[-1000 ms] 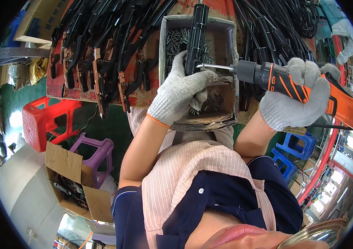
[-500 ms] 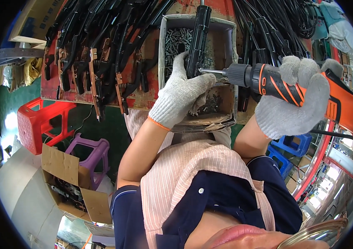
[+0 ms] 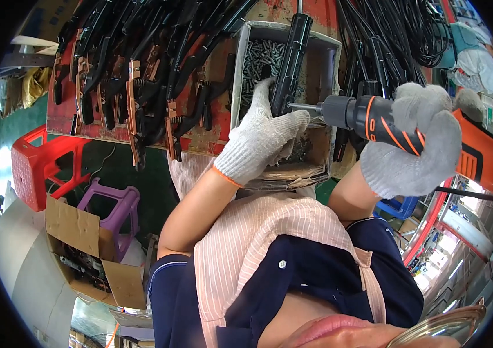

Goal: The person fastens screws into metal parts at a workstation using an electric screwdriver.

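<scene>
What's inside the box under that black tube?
Lots of small metal pieces, probably screws, lie in the left part of the box. What's beneath the black tube and left hand can't be seen.

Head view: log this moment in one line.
left hand: black tubular handle | right hand: orange-black power drill | bit: at handle's near end

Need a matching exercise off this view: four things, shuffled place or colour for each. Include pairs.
1. Power drill
2. Black cylinder
3. Small metal pieces
4. Leftmost stool

A. In the left hand
B. Red
C. In the right hand
D. Heaped inside the cardboard box

Pairs: 1-C, 2-A, 3-D, 4-B
</scene>
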The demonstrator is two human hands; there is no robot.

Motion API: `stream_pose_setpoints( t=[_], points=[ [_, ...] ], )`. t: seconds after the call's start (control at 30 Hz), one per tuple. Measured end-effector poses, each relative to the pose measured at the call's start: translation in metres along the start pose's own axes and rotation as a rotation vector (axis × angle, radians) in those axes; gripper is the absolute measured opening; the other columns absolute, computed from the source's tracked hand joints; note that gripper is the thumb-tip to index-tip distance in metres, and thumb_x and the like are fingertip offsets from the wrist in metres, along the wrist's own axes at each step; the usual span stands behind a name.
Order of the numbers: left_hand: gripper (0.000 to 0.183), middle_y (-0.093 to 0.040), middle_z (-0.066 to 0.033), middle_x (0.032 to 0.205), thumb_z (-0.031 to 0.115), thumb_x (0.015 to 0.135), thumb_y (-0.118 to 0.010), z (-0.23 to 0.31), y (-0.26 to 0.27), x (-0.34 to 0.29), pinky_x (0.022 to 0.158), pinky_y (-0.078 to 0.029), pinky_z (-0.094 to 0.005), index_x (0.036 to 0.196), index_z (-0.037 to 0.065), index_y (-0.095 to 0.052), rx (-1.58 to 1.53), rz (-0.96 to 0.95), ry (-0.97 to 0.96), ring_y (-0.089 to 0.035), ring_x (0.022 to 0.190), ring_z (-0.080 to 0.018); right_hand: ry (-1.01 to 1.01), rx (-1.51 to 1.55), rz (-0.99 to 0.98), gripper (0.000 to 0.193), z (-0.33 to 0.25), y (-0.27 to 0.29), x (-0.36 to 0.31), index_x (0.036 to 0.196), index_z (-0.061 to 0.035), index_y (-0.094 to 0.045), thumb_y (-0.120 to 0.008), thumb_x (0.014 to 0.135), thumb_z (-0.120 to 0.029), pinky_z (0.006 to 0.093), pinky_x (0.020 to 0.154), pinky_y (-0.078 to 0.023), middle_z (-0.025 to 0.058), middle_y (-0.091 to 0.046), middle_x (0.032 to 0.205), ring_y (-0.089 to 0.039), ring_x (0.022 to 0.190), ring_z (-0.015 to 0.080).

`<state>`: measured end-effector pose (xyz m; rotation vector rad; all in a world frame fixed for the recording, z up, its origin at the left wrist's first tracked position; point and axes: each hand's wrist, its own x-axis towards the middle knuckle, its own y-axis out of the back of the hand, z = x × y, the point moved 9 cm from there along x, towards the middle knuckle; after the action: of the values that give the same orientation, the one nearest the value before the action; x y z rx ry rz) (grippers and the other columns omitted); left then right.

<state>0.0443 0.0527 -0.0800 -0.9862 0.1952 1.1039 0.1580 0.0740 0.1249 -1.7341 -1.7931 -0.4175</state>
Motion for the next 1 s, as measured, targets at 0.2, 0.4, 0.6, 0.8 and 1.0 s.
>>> stream_pose_setpoints(
  t=[0.2, 0.4, 0.6, 0.8, 1.0],
  points=[
    [0.085, -0.057, -0.0057, 0.074, 0.01, 0.079, -0.069, 0.015, -0.006, -0.004, 0.036, -0.039, -0.0258, 0.146, 0.007, -0.016, 0.021, 0.008, -0.087, -0.05, 0.045, -0.0123, 0.042, -0.07, 0.225, 0.043, -0.011, -0.009, 0.007, 0.126, -0.0003, -0.046, -0.059, 0.088, -0.013, 0.0297, 0.057, -0.044, 0.01, -0.054, 0.074, -0.05, 0.059, 0.0174],
    [0.051, -0.055, -0.0011, 0.082, 0.001, 0.081, -0.065, 0.014, -0.004, -0.01, 0.04, -0.039, -0.0177, 0.124, 0.009, -0.038, -0.063, 0.021, -0.13, -0.049, 0.049, -0.0067, 0.018, -0.185, 0.504, 0.044, -0.017, 0.009, -0.02, 0.123, 0.0014, -0.044, -0.057, 0.081, 0.005, 0.0299, 0.053, -0.047, 0.0078, -0.058, 0.072, -0.051, 0.055, 0.0158],
    [0.032, -0.052, -0.0021, 0.074, 0.002, 0.083, -0.062, 0.028, -0.045, -0.032, 0.036, -0.033, -0.0212, 0.108, 0.011, -0.044, 0.023, 0.017, -0.081, -0.044, 0.044, -0.0084, 0.273, 0.088, 0.752, 0.048, -0.081, 0.114, -0.084, 0.129, -0.0061, -0.044, -0.061, 0.085, -0.003, 0.0262, 0.048, -0.042, 0.0064, -0.053, 0.07, -0.044, 0.053, 0.012],
    [0.029, -0.05, -0.0035, 0.061, 0.006, 0.085, -0.061, 0.038, -0.191, -0.019, 0.033, -0.03, -0.0228, 0.107, 0.01, -0.042, 0.241, -0.202, -0.175, -0.042, 0.04, -0.0102, 0.501, 0.015, 0.809, 0.043, -0.15, 0.167, -0.129, 0.127, -0.0077, -0.042, -0.057, 0.087, -0.004, 0.0233, 0.056, -0.039, 0.0022, -0.047, 0.077, -0.042, 0.063, 0.0112],
    [0.057, -0.054, -0.0098, 0.08, 0.014, 0.083, -0.071, -0.009, -0.264, 0.027, 0.035, -0.039, -0.0248, 0.118, 0.007, -0.027, 0.25, -0.282, -0.024, -0.054, 0.049, -0.0128, 0.515, -0.068, 0.878, 0.032, -0.189, 0.199, -0.153, 0.116, -0.0052, -0.042, -0.06, 0.089, -0.007, 0.0243, 0.061, -0.038, 0.0012, -0.04, 0.071, -0.041, 0.065, 0.0126]
  ],
)
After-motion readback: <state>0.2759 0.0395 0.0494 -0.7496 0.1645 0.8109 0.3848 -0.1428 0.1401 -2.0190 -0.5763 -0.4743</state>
